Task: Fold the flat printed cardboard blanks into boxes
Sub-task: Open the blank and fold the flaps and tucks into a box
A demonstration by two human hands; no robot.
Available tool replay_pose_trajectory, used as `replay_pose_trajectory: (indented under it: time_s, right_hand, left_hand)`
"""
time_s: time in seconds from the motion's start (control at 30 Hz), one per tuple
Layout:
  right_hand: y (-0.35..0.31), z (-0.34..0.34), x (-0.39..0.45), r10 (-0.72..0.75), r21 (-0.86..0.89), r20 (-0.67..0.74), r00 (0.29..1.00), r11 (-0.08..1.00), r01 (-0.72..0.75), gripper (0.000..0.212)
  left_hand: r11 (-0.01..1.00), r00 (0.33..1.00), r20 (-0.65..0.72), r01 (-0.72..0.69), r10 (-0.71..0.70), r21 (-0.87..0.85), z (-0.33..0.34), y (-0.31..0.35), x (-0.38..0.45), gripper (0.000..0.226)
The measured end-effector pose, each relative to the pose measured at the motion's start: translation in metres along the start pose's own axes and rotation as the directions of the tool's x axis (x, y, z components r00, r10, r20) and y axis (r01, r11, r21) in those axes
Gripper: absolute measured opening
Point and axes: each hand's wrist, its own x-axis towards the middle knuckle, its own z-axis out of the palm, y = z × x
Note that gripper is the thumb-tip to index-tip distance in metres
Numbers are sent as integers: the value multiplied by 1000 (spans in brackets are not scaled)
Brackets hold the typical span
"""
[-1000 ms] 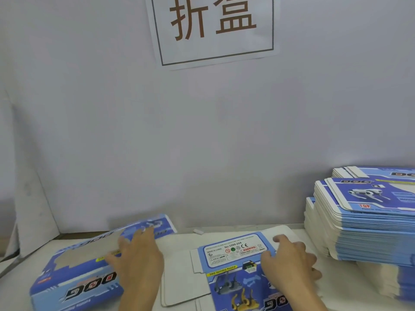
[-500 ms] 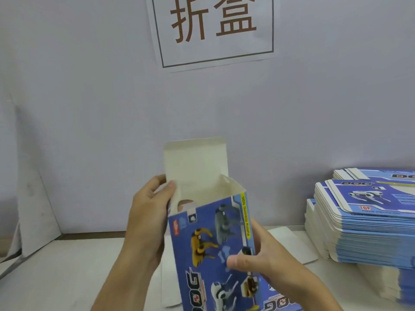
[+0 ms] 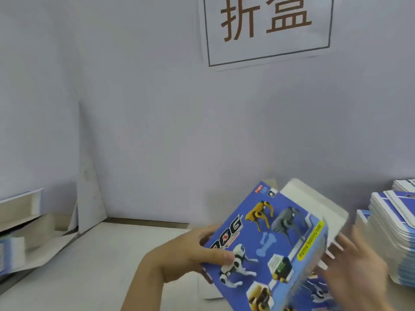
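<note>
Two hands work one blue dog-print box point(image 3: 267, 245), held above the table point(image 3: 101, 265) with its long axis tilted, white open flap end aimed up-right toward the blank stack point(image 3: 393, 232). Left hand point(image 3: 190, 252) grips the left edge, thumb on the print; right hand point(image 3: 357, 272), blurred, fingers spread against the right side.

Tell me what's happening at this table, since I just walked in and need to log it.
A person is folding a blue printed box held above the table. The left hand grips its left edge, thumb on the printed face. The right hand is at the right side by the white flap; it is blurred, so its grip is unclear. A stack of flat blanks waits on the right, and finished boxes sit at the far left.
</note>
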Motion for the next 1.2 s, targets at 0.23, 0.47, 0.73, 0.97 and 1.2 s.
replay_pose_trajectory:
  time_s: [0.23, 0.47, 0.73, 0.97, 1.2]
  right_hand:
    - [18, -19, 4, 275, 137, 541, 795, 904, -406, 71]
    - [17, -9, -2, 212, -249, -28, 977, 945, -212, 63]
    - [16, 10, 3, 31, -580, -243, 969, 796, -171, 26]
    - [16, 17, -5, -55, -657, -239, 970, 745, -120, 26]
    - [14, 16, -4, -148, -692, -230, 962, 720, -55, 27]
  left_hand:
    - [686, 674, -734, -572, 81, -450, -40, 1, -14, 91]
    - [777, 743, -669, -410, -19, -478, -21, -14, 1, 76]
    - [726, 986, -78, 160, -145, 668, 75, -41, 68, 80]
    - [673, 922, -92, 340, -376, 657, 91, -43, 83, 75]
    - [697, 987, 45, 77, -155, 713, 91, -31, 74, 52]
